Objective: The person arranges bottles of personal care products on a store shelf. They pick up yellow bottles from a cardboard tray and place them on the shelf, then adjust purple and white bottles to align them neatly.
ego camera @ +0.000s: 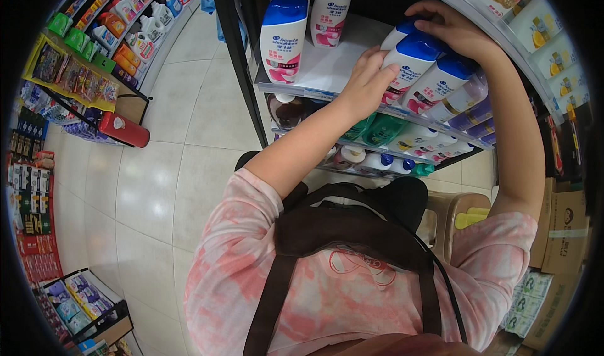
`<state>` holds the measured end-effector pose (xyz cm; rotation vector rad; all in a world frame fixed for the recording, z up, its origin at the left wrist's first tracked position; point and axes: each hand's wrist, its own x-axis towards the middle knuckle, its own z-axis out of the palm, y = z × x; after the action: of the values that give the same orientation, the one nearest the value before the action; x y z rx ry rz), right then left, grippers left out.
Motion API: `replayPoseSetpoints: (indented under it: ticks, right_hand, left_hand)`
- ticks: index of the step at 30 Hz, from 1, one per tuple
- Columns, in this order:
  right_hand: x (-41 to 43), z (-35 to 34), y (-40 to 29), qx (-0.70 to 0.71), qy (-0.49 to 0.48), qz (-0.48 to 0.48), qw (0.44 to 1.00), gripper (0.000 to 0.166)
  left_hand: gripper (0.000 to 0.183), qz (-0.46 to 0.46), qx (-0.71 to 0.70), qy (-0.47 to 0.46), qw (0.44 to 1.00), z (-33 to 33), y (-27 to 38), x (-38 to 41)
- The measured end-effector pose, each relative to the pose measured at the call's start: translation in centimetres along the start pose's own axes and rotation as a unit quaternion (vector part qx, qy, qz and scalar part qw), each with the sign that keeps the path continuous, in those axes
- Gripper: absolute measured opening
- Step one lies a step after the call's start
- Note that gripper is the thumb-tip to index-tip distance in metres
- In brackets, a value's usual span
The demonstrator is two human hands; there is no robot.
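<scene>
White Head & Shoulders shampoo bottles with blue caps stand on a shelf point(325, 68) before me. My left hand point(370, 80) lies around the side of a front bottle point(409, 66), its fingers against the white body. My right hand point(446, 28) reaches over the blue caps of the same group, its fingers bent down at a bottle behind; whether it grips one is hard to tell. Another shampoo bottle point(432, 88) leans just to the right of the front one. Apart from these, a bottle point(282, 47) stands at the shelf's left front, with one more point(331, 16) behind it.
Lower shelves hold green bottles point(384, 129) and pump bottles point(349, 157). A black shelf post point(238, 59) rises at the left. A plastic stool point(443, 214) and cardboard boxes point(566, 233) are at the right. Across the tiled floor point(151, 191), a red cylinder point(125, 129) juts from a display.
</scene>
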<state>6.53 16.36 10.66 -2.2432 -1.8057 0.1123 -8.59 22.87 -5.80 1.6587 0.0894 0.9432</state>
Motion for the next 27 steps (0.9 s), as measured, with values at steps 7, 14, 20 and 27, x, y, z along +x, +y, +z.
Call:
replayPoseSetpoints:
  ticks: [7,14,20,27]
  right_hand:
    - [0.1,-0.2,-0.1,-0.005,-0.015,0.005,1.0,0.032]
    - [1.3,0.3,1.3,-0.04,0.061,-0.028,0.997,0.041]
    - [4.4,1.8,0.5,-0.022,0.07,-0.078,0.994,0.042]
    - [8.4,3.5,-1.3,-0.122,0.098,-0.174,0.972,0.039]
  left_hand:
    - [0.049,-0.01,-0.005,0.007,1.0,0.0,-0.1,-0.1]
    - [0.059,-0.002,0.054,0.072,0.996,-1.7,0.2,0.5]
    - [0.071,0.009,0.076,0.15,0.986,-3.6,0.1,2.3]
    - [0.073,0.031,0.098,0.191,0.976,-4.5,-0.9,3.7]
